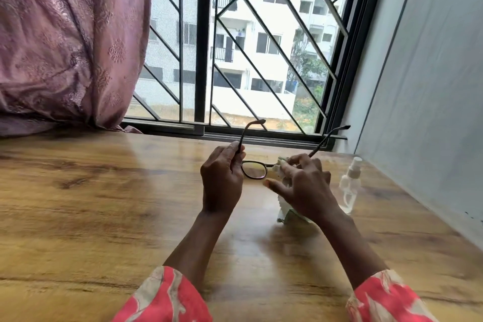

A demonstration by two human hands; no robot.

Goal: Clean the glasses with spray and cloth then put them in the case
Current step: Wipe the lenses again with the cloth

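2 hands up over the wooden table, both busy w/ the glasses, held in the air near the window edge.

Left hand: fingers curled round the left temple arm near the hinge, firm grip. That arm sticks up and away toward the window, tip curved.

Right hand: thumb and fingers pinch the cloth onto the right lens, approx at the bridge side. Right lens is mostly covered by cloth and fingers; left lens is in plain view, dark round rim. 2nd temple arm pokes out past the right hand toward the window corner.

Cloth is pale, w/ a greenish edge; rest of it hangs down under the right palm and its lower end reaches the table surface or close to it, can't tell which.

Containers: 1 spray bottle, clear plastic, white pump nozzle, standing upright on the table just right of the right hand, near the grey wall. Not touched by either hand. Liquid level inside: can't tell, bottle is see-through and blurred.

Pink patterned curtain bunched at far left, its bottom resting on the table edge. Both sleeves are red w/ pale print.
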